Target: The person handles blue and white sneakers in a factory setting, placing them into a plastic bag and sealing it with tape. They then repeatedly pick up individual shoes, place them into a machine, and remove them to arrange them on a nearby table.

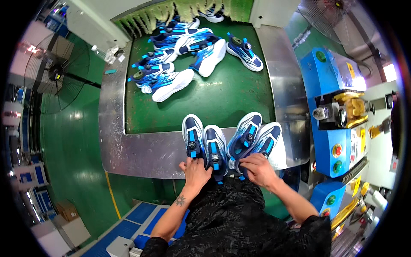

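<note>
Four sneakers would be several; they stand toe-away on the metal edge before me, navy, blue and white with dial closures and bright blue tabs. My left hand is closed on the heel of the leftmost sneaker, its fingers at the collar. Right beside that one stands a second sneaker. My right hand is closed, fingertips pinching the heel collar of the third sneaker. Touching it on the right is the outermost sneaker, its heel partly covered by my right hand.
More sneakers lie on the green conveyor belt, some tipped on their sides, below a yellowish fringe curtain. A metal frame borders the belt. Blue machines with buttons stand at right, a fan at left.
</note>
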`<action>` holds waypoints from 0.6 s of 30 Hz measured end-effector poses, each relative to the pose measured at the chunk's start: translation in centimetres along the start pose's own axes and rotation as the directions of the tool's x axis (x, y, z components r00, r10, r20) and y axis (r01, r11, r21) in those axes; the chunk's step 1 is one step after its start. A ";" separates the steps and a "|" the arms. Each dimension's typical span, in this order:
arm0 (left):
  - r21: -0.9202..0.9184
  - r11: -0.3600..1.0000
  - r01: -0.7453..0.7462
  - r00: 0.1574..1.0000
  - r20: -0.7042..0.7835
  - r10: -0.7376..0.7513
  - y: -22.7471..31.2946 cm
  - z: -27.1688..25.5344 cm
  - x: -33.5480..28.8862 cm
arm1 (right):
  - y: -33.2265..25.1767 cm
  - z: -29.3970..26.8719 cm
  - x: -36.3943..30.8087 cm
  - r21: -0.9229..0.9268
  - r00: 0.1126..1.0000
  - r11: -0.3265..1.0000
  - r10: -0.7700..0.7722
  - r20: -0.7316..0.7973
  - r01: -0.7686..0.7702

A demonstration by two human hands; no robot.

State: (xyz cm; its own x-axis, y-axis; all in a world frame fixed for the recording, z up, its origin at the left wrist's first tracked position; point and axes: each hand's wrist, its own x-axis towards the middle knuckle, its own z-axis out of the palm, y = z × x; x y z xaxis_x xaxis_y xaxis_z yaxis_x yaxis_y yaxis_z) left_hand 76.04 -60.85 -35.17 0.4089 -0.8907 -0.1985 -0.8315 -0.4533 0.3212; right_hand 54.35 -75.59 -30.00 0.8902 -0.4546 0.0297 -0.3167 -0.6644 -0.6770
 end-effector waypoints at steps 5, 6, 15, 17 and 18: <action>-0.451 0.885 0.115 0.992 0.094 -0.081 -3.4 -2.0 -3.0 | -6.4 4.8 2.3 0.256 0.962 0.957 0.188 -0.198 -0.134; -0.592 0.785 0.183 0.983 0.100 -0.154 -3.8 -2.8 -3.2 | -6.0 7.0 2.9 0.203 0.966 0.965 0.198 -0.165 -0.163; -0.161 0.817 -0.554 0.832 -0.115 0.542 -8.6 -1.6 4.1 | -4.0 11.4 4.5 -0.267 0.995 0.959 0.098 -0.020 -0.100; -0.182 0.768 -0.614 0.788 -0.090 0.608 -9.3 -2.0 4.8 | -3.3 10.9 4.7 -0.244 0.995 0.965 0.095 -0.003 -0.093; -0.190 0.745 -0.640 0.765 -0.074 0.639 -9.5 -2.2 4.9 | -3.2 10.9 4.7 -0.226 0.996 0.970 0.093 0.006 -0.089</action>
State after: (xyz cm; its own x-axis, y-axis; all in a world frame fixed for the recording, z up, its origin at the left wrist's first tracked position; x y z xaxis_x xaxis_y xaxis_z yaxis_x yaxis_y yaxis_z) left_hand 86.78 -61.00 -37.21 -0.1907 -0.9741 0.1217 -0.8096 0.2262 0.5417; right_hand 63.15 -69.17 -35.71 0.8587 -0.5111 -0.0375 -0.4608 -0.7379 -0.4931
